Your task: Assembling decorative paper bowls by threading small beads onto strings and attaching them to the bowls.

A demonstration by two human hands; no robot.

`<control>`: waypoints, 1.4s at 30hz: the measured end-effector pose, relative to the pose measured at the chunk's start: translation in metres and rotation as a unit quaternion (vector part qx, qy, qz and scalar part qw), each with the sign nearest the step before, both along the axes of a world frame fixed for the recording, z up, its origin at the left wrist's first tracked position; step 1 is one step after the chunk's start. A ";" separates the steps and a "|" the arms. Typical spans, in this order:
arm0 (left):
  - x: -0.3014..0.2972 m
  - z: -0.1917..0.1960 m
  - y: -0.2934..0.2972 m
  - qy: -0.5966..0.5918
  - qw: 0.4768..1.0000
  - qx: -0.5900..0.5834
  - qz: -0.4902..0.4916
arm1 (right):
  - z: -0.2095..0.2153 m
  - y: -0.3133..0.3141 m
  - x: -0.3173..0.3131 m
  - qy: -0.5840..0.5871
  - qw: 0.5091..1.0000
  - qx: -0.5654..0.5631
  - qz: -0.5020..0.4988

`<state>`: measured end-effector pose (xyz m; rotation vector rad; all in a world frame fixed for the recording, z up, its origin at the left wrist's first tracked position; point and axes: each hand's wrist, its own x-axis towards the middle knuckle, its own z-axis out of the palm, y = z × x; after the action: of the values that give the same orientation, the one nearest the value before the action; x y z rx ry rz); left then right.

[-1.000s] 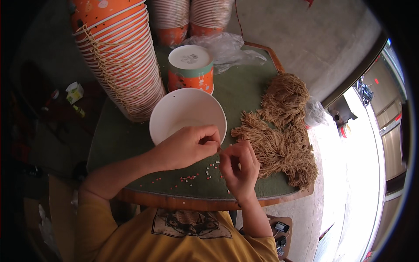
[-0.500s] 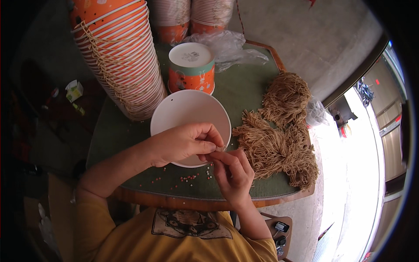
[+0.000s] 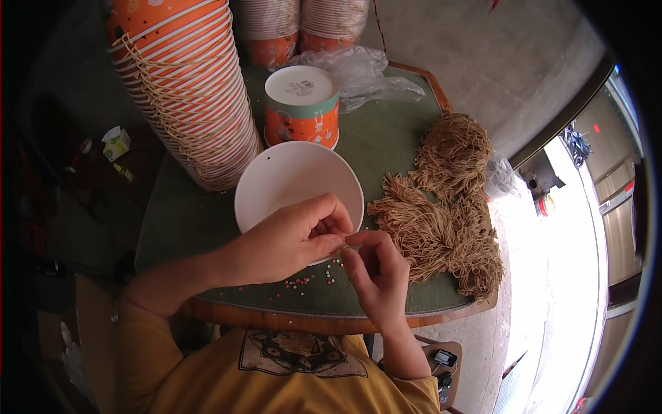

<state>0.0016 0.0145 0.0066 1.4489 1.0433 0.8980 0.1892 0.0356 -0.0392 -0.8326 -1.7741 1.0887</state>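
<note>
A white-lined paper bucket stands with its mouth toward me, a small dark hole in its far wall. My left hand reaches across its near part, thumb and fingers pinched at the near right rim. My right hand meets it there, thumb and forefinger closed together just outside the rim. A tiny pale tan bit shows between the fingertips; what it is I cannot make out. The near rim is mostly hidden behind my left hand.
Nested orange-and-white buckets, draped with tan cord loops, lean at the left. An upturned orange bucket stands behind. Bundles of tan cord lie right. Small pellets dot the green tabletop. Clear plastic film lies farther back.
My left hand has shifted slightly lower and covers more of the near rim. My right hand has moved a little right, its fingers now more raised. The bucket has shifted slightly left.
</note>
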 end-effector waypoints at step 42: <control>-0.006 -0.003 -0.001 0.155 0.982 0.102 0.018 | -0.006 -0.006 -0.007 0.084 0.989 -0.120 0.004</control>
<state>-0.0048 0.0137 0.0034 1.7878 1.2368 0.8414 0.1821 0.0297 -0.0450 -0.8491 -1.5276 1.3552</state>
